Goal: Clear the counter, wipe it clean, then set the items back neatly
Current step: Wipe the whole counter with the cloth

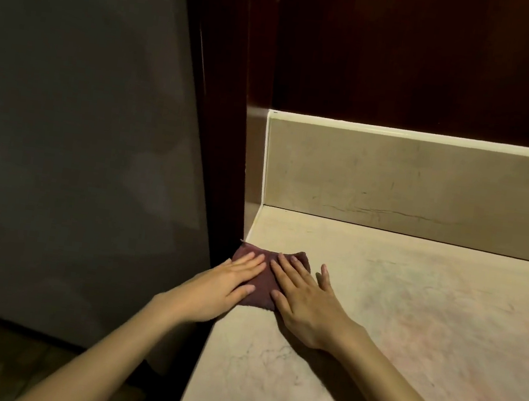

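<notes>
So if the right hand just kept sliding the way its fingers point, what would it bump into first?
The right hand lies flat on the dark red cloth, fingers pointing up-left toward the corner. Sliding on, it would probably reach the counter's left edge and the dark wooden panel first, though depth is hard to judge.

Both flat hands, left hand point(229, 282) and right hand point(306, 300), press seemingly folded cloth point(263, 283) on counter point(408, 318).

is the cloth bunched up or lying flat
Flat: the dark red cloth lies spread on the counter, left hand and right hand pressing it.

A pale marble counter point(408, 318) carries a folded maroon cloth point(265, 280), flat beneath both pressing palms at its left edge.
</notes>
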A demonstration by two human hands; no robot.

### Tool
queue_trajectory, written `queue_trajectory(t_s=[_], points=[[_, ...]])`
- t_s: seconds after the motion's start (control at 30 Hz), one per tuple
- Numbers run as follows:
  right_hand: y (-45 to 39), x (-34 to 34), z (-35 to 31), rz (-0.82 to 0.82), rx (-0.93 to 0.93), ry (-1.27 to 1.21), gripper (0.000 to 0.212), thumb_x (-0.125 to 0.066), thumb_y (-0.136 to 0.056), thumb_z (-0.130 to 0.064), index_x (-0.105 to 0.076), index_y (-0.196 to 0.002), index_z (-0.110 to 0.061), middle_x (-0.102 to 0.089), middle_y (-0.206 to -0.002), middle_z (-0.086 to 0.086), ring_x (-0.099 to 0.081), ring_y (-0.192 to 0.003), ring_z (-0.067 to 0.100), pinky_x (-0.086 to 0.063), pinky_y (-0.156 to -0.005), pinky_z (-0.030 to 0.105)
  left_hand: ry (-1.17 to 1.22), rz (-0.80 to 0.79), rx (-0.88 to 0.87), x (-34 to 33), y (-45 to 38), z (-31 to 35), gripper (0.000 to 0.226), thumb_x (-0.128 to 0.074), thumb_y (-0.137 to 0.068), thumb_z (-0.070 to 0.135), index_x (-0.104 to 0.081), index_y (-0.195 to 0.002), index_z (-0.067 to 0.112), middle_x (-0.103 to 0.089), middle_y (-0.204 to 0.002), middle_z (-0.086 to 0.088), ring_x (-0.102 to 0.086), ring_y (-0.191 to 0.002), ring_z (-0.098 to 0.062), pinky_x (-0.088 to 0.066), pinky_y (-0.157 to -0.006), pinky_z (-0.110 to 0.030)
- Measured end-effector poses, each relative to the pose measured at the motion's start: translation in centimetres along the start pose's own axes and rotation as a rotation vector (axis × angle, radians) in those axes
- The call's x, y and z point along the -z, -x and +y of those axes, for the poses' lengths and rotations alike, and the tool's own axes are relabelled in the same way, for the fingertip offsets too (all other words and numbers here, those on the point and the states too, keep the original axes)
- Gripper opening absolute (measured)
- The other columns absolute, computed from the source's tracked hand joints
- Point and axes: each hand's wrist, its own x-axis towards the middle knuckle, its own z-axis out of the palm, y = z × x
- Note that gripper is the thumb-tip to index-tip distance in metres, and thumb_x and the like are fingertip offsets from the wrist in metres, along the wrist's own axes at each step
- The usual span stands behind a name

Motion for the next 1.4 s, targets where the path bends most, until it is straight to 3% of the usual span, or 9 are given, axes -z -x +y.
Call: queue_trajectory(t_s=[0.1,0.67,1.17,1.4], points=[[-0.1,0.1,-1.1,0.004,0.011,-0.016,0.056,-0.015,-0.103,-0.040,0.005,-0.153,-0.025,0.011,-0.161,-0.008,0.013,-0.147,0.010,0.015,-0.115,0.046,-0.008,-0.024,0.009,0.3,0.6,-0.6,0.054,-0.032,-0.104,0.030,-0.007,-0.151,0.029,-0.001,-0.159,0.013,0.009,-0.140,0.006,0.006,-0.114,-0.019],[1.7,0.7,1.9,-0.016,0.062,-0.055,0.056,-0.018,-0.103,-0.043,0.001,-0.154,-0.027,0.009,-0.160,-0.012,0.012,-0.146,0.005,0.018,-0.113,0.044,-0.079,-0.002,0.038,-0.1,0.7,4.1,0.054,-0.030,-0.104,0.029,-0.004,-0.152,0.027,0.002,-0.158,0.014,0.011,-0.132,0.008,0.003,-0.108,-0.011],[11.6,2.3,14.5,0.016,-0.092,-0.085,0.056,-0.019,-0.103,-0.042,0.004,-0.153,-0.032,0.011,-0.159,-0.018,0.019,-0.137,-0.007,0.020,-0.112,0.040,-0.096,-0.052,-0.162,-4.7,-7.6,16.6,0.054,-0.030,-0.104,0.028,-0.006,-0.153,0.022,0.002,-0.160,0.008,0.006,-0.146,-0.004,-0.002,-0.118,-0.020],[17.0,3.2,21.4,0.011,-0.194,-0.086,0.055,-0.019,-0.103,-0.042,0.006,-0.152,-0.035,0.013,-0.158,-0.019,0.017,-0.141,-0.004,0.018,-0.114,0.043,-0.120,-0.062,-0.253,-7.7,-12.2,23.5,0.054,-0.029,-0.104,0.029,-0.007,-0.153,0.021,0.000,-0.161,0.006,0.005,-0.147,-0.006,-0.004,-0.119,-0.023]])
